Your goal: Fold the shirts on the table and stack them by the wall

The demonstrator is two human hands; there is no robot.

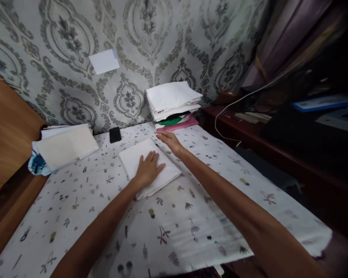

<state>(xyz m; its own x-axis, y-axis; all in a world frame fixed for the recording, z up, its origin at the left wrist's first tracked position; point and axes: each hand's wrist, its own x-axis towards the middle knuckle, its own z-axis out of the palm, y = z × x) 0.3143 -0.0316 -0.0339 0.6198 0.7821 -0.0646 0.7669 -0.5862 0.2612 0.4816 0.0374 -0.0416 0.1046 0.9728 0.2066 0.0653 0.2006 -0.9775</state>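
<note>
A folded white cloth (169,172) lies flat in the middle of the patterned sheet (92,216). My left hand (148,168) rests on top of it, palm down with the fingers spread. Just past the cloth's upper right edge is my right hand (169,142), its fingers stretched out and holding nothing. Behind that hand stands a stack of folded clothes (174,98), white on top with black, green and pink layers below.
Another folded pile (68,146), cream on top, lies at the left beside a wooden board (11,127). A black phone-like object (115,134) is near the patterned wall. A white cable (243,96) hangs over the dark red furniture (237,129) at right.
</note>
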